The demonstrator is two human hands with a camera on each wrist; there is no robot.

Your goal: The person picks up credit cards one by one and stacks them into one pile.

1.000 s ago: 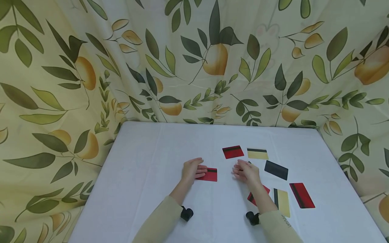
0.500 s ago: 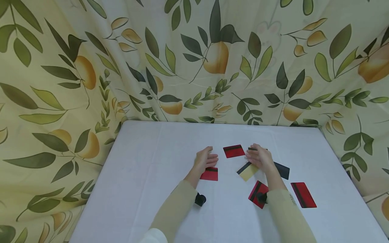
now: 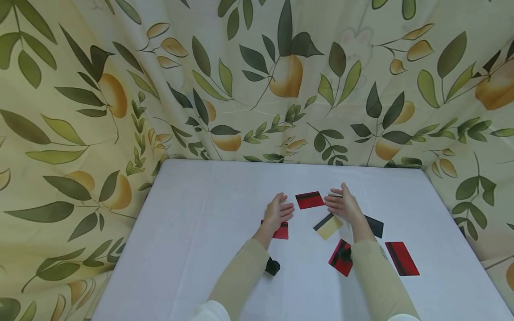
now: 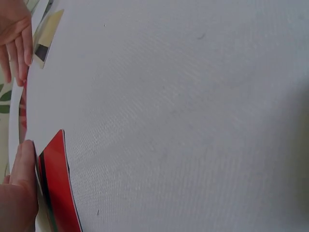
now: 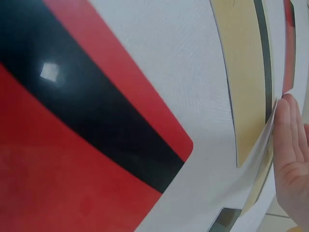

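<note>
My left hand (image 3: 279, 211) is over the table with fingers extended, its wrist partly covering a red card with a black stripe (image 3: 283, 232). That red card (image 4: 60, 183) lies beside the hand (image 4: 19, 193) in the left wrist view. My right hand (image 3: 343, 205) has straight, spread fingers and mostly hides a card at the back. Below its fingers lies a gold card with a dark stripe (image 3: 328, 226). Between the two hands, a bit further back, is another red striped card (image 3: 310, 200). In the right wrist view, gold cards lie beside the right hand (image 5: 292, 150).
A dark card (image 3: 375, 226) is partly behind the right forearm. One red card (image 3: 340, 253) lies under the black wrist camera (image 3: 345, 254), another (image 3: 402, 258) at the right. The white-covered table (image 3: 192, 214) backs onto a leaf-patterned curtain (image 3: 160, 111).
Both hands have moved right and away from the body, and their fingers have straightened. The right forearm now covers the front gold card. The visible cards stay about where they were.
</note>
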